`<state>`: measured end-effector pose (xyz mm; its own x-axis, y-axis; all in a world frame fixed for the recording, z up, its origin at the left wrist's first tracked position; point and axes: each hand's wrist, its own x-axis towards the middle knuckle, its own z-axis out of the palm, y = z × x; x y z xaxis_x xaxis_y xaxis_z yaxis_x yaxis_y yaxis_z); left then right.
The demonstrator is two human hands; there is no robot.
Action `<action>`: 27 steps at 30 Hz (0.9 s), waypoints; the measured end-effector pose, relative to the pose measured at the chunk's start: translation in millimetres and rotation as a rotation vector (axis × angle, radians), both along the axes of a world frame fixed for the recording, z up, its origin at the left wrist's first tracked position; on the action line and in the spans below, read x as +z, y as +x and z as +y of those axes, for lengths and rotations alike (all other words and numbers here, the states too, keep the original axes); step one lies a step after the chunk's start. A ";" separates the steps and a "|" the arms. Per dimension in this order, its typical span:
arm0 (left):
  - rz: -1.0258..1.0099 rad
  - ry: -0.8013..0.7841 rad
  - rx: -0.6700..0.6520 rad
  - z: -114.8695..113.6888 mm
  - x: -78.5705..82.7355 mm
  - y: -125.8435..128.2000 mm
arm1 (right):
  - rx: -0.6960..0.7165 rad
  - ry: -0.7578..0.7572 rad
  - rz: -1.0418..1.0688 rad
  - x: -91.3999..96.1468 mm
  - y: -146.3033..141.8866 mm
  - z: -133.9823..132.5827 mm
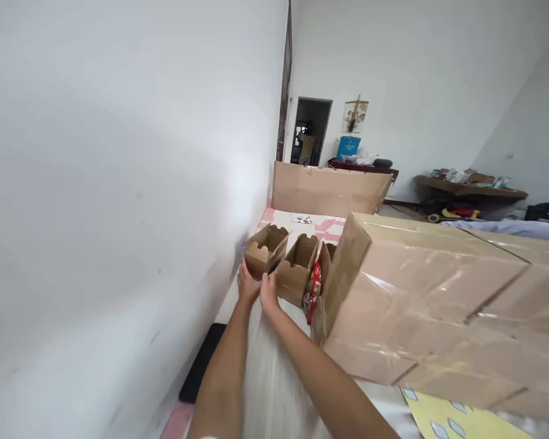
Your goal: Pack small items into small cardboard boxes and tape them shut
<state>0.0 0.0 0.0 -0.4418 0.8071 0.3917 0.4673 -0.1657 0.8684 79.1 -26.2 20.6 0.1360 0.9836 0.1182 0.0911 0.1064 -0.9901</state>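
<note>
Both my hands reach forward to a small open brown cardboard box point(265, 250) that stands by the white wall. My left hand point(246, 286) presses against the box's near left side. My right hand point(269, 294) touches its near right corner, fingers closed against the cardboard. A second small open box point(297, 268) stands just to the right, touching the first. A red snack packet point(314, 291) is wedged upright between that second box and a large taped cardboard carton point(439, 305).
A white cloth surface point(274, 378) lies under my arms. A tall cardboard panel point(327, 190) stands across the far end. The white wall point(119, 183) runs close on the left. A dark mat point(204, 366) lies below. A yellow sheet point(457, 417) is at lower right.
</note>
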 end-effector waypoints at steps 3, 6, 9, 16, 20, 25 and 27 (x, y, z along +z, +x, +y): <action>-0.023 0.090 -0.031 9.7 -16.1 1.5 | -0.091 0.032 0.003 -11.6 7.2 25.7; -0.087 0.137 -0.036 20.4 -29.3 -5.9 | -0.099 0.072 -0.030 -26.9 15.4 34.9; -0.186 0.154 0.008 34.2 -33.6 -17.9 | -0.061 0.136 -0.081 -42.2 22.1 26.3; -0.294 0.214 -0.075 71.7 -12.5 -32.3 | -0.031 0.270 -0.184 -67.1 27.5 8.7; -0.346 0.203 -0.065 87.3 -11.9 -30.5 | -0.027 0.291 -0.204 -75.2 28.3 14.2; -0.368 0.137 -0.011 94.9 -23.4 -33.1 | -0.034 0.279 -0.261 -76.9 26.8 14.5; -0.388 0.089 0.011 97.7 -28.3 -35.5 | -0.040 0.280 -0.295 -75.1 25.7 13.3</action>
